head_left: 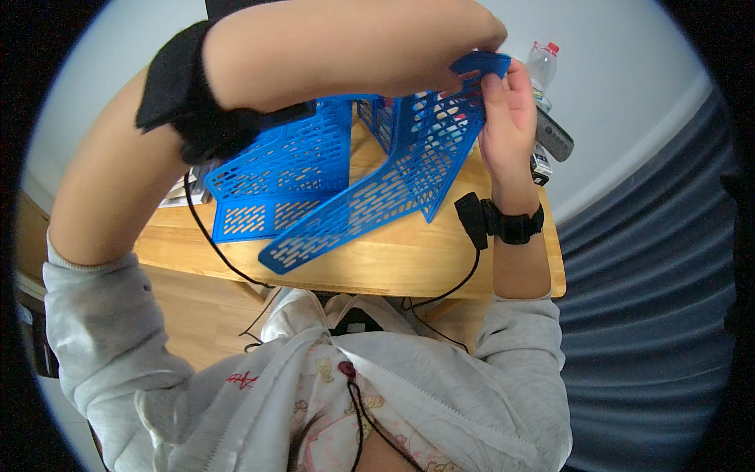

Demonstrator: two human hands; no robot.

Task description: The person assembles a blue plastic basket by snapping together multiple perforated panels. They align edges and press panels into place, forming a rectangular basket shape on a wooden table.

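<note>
A blue perforated plastic panel point(377, 193), shaped like a side of a file rack, is held tilted above the table, its long lower arm slanting toward the near left. My right hand point(510, 110) grips its upper right corner, thumb on the near face. Across the top reaches my left arm, its bent left hand point(476, 35) closed at the same upper edge; most of its fingers are hidden. Behind and to the left stands a blue perforated file rack section point(291, 161), partly covered by my left forearm.
The wooden table point(440, 263) has its near edge before my lap. Past my right hand are a clear bottle point(543, 64) with a red cap, a dark grey oblong case point(555, 134) and a small black-and-white box point(540, 167). Black cables point(212, 236) hang from both wrists; a dark blue curtain point(645, 299) hangs right.
</note>
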